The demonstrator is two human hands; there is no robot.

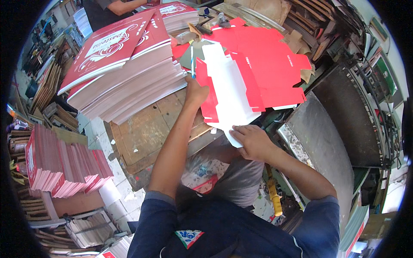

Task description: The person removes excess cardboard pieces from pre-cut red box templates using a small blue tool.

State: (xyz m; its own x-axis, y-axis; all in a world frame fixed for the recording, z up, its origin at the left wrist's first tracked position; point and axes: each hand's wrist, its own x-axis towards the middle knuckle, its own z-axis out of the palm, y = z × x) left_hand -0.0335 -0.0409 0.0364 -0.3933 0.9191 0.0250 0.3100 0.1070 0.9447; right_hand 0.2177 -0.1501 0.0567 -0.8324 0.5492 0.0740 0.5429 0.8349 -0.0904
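An unfolded carton [228, 90], white inside and red outside, lies partly folded in front of me. My right hand [254, 141] grips its white near flap between thumb and fingers. My left hand [197, 92] is closed at the carton's left side, by the red edge panel. A thin white-and-blue stick [192, 64], pen-like, rises from the left fist; its lower end is hidden there. Just behind, flat red carton blanks [275, 64] are spread in a pile.
Tall stacks of red-and-white printed sheets [142, 81] stand at left on a worn wooden board [146, 133]. A dark metal plate [318, 129] is at right, and a yellow tube-like handle [274, 193] below. Another person's arm [124, 6] shows at the far left.
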